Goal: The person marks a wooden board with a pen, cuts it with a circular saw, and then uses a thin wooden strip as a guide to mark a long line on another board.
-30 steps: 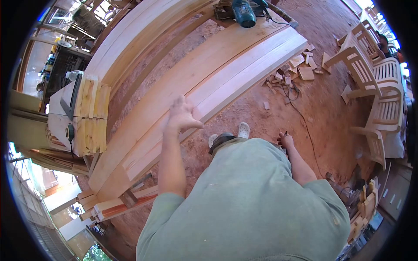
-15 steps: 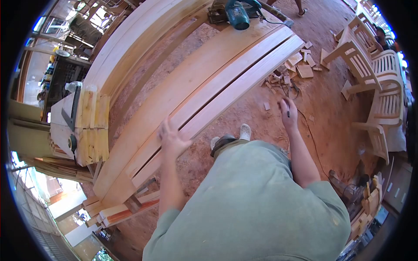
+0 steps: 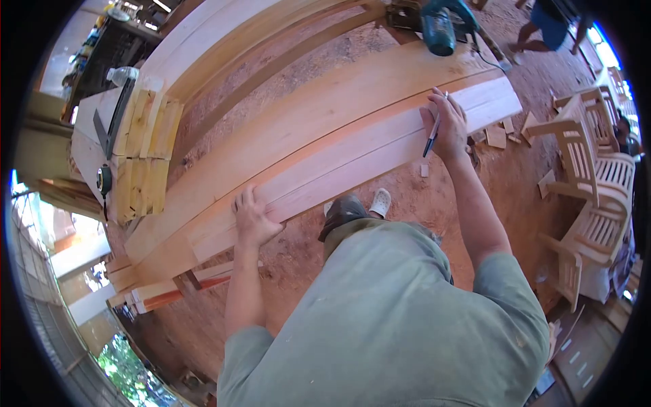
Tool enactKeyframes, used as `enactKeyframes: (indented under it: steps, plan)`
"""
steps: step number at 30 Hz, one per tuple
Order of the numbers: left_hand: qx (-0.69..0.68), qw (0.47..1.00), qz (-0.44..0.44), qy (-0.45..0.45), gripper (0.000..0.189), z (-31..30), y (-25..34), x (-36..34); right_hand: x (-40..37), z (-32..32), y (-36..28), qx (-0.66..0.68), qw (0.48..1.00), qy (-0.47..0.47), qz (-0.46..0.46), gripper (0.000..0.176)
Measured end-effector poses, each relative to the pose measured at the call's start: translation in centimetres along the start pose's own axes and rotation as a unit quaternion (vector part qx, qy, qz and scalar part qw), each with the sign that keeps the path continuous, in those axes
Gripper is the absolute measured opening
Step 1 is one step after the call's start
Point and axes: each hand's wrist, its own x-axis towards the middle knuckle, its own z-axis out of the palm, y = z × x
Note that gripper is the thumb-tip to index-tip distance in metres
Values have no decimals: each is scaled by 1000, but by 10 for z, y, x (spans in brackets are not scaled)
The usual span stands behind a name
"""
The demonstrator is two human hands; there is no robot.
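Two pale wooden planks (image 3: pixel 352 150) lie side by side along the near edge of a long wide board (image 3: pixel 305 108). My left hand (image 3: pixel 254 218) grips across the planks toward their left part, fingers over the top and thumb at the near edge. Farther right, my right hand (image 3: pixel 449 129) rests on the planks with its fingers reaching toward the far side. A dark-tipped pen (image 3: pixel 432 137) is held in that hand, its tip pointing down.
A teal power tool (image 3: pixel 439 30) with a cord sits at the board's far end. A tape measure (image 3: pixel 104 180) and a square (image 3: pixel 102 132) lie on stacked blocks (image 3: pixel 142 149) at left. Wooden chairs (image 3: pixel 590 183) stand at right. Another person (image 3: pixel 546 30) is at the back.
The dark gap between the two planks has closed. My right hand has moved from beside my body onto the planks with the pen. My left hand has closed over the planks.
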Motion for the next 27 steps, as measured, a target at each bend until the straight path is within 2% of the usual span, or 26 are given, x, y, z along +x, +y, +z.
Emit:
enactKeyframes:
  steps: [2,3,5,6,8,12,14,21,23,27]
  plan:
    - [35,995,-41,-87,64,-13,10,8,3,-1,-5,-21,999,-38,12,35]
    - [32,994,-47,-95,64,-12,10,8,5,-3,-9,-42,998,-53,12,34]
    - [24,998,-21,-52,63,-10,9,8,10,-10,-16,-71,993,-91,24,32]
    - [19,998,-19,-58,63,-9,6,8,9,-11,-16,-76,992,-97,27,32]
    - [-4,999,8,-34,61,-6,1,5,11,-12,-15,-48,993,-99,28,28]
    - [-53,998,-8,-40,54,-4,0,6,13,-13,-17,-42,996,-75,13,23]
    - [-70,997,5,-24,45,-7,0,7,14,-16,-17,-41,995,-91,20,24]
    - [-71,997,27,-17,48,-10,0,11,12,-17,-15,-62,988,-136,48,23]
    - [-81,996,27,-11,37,-6,0,10,10,-13,-12,-64,988,-131,41,22]
    - [-69,998,13,-3,35,-7,3,10,11,-15,-12,-65,989,-128,39,25]
